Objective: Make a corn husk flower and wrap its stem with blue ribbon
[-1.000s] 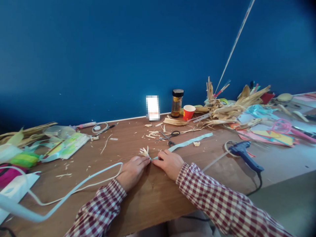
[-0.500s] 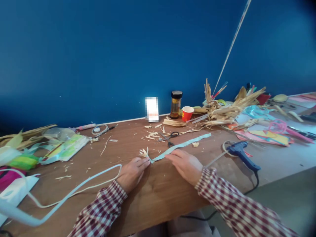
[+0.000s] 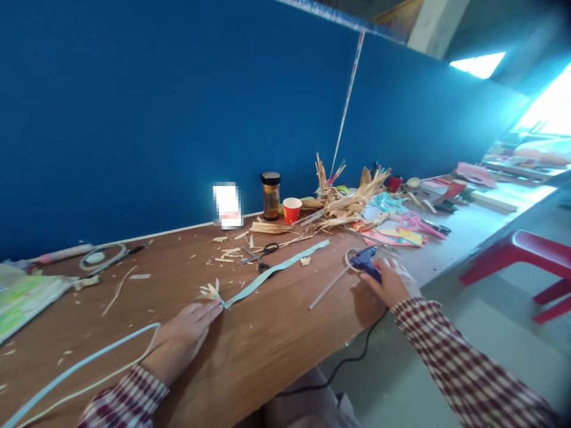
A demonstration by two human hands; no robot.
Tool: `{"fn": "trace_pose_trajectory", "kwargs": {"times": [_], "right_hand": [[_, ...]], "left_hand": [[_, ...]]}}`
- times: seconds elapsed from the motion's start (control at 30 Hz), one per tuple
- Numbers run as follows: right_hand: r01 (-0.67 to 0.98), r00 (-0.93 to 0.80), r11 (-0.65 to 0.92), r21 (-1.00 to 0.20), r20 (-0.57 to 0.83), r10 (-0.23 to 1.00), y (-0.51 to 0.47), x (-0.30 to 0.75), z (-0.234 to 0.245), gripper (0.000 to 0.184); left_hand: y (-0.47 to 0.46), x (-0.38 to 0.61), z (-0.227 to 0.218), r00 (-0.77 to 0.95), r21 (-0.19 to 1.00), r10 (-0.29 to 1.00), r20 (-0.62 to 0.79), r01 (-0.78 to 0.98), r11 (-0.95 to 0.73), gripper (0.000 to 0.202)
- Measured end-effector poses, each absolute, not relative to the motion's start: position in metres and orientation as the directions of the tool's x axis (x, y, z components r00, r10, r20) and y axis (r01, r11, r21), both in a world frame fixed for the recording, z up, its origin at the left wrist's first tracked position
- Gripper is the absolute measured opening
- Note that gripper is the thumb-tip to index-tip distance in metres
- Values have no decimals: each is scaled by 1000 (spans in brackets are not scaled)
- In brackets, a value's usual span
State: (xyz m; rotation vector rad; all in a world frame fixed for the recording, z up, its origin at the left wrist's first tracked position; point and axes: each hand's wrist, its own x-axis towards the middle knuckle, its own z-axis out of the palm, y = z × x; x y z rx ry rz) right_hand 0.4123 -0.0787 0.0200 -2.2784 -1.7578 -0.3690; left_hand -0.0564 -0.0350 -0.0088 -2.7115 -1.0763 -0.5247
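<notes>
A small pale flower shape (image 3: 211, 290) that looks made of dried husk lies at the fingertips of my left hand (image 3: 186, 333), which is closed on its base. From that base a light blue strip (image 3: 272, 270) runs flat across the tabletop to the upper right. My right hand (image 3: 395, 282) is wrapped round the handle of a blue hot glue gun (image 3: 366, 258) near the table's front edge. A long translucent glue stick (image 3: 329, 289) sticks out of the gun's back end. Scissors (image 3: 266, 252) with dark handles lie just behind the strip.
A dark-lidded bottle (image 3: 270, 199), a red paper cup (image 3: 292, 210) and a heap of dried husks (image 3: 352, 205) line the blue wall. Scraps litter the wooden table (image 3: 267, 333). A white cable (image 3: 89, 355) loops at left; the black cord (image 3: 345, 359) hangs over the edge. A red stool (image 3: 521, 252) stands right.
My right hand has left the blue strip, moved right and taken hold of the glue gun. My left hand stays at the flower's base. The view has turned to the right.
</notes>
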Motion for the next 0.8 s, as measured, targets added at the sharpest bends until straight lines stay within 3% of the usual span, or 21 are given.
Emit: {"fn": "trace_pose_trajectory", "kwargs": {"times": [0.1,0.23,0.53,0.67,0.8], "right_hand": [[944,323,-331,-14,258,910,-74,411,12,36],[928,367,-371,-37,268,891,-73,412,9,32],[948,272,-319,-5,535,800,-81,423,33,35],[955,296,-242,-172,561,773,-75,433,40,33],[867,467,-184,-463,626,625,-75,425,53,39]], "left_hand": [[-34,-57,-11,665,-21,636,393,697,-716,34],[-33,-57,-12,664,0,637,391,693,-721,34],[-36,-54,-6,662,-13,648,377,703,-711,34],[-37,-55,-7,645,17,675,358,718,-696,36],[-39,-54,-8,625,35,702,342,738,-674,37]]}}
